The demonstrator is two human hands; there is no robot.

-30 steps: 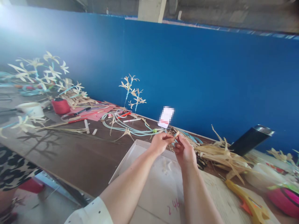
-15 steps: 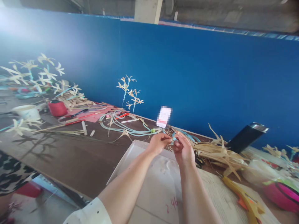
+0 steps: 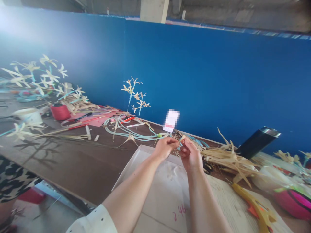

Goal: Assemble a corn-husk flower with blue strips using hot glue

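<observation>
Fingers of left hand and right hand pinched onto straw strip between them, over white tray

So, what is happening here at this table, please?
A person's left hand and right hand meet above a flat white tray on a brown table. The fingers of both pinch a small pale straw strip. A pile of dried straw leaves lies just behind the hands; straw flowers on light blue stems stand farther left.

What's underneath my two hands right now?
A flat white tray bearing small pale scraps. The left hand and right hand pinch a thin straw-coloured strip above it; the forearms cover part of the tray.
</observation>
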